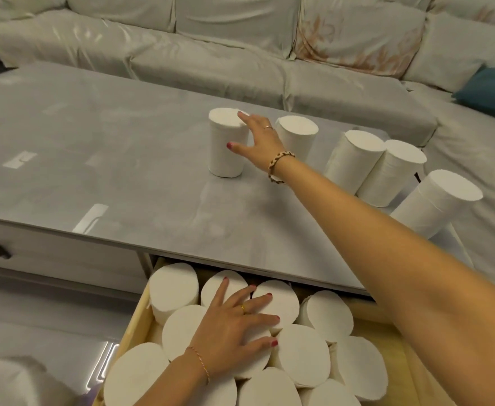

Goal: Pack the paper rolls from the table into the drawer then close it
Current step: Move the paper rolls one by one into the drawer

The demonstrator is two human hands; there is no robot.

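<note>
The right hand reaches across the grey table to the upright paper roll near the middle of the frame. Its thumb lies on the roll's near side and a fingertip on the top rim, so the fingers are spread around the roll; whether they already grasp it firmly is hard to tell from this angle.

Four more rolls stand on the table to the right: a second roll just behind the hand, a touching pair leaning in the right middle of the frame, and an outer roll at the table's right edge.

At the bottom of the frame the drawer is pulled out from under the tabletop. It is packed with upright rolls standing end-up, side against side. The left hand rests flat on top of them, fingers straight and spread, gripping nothing.

A pale sofa fills the top of the frame, with a blue cushion at the right edge.
</note>
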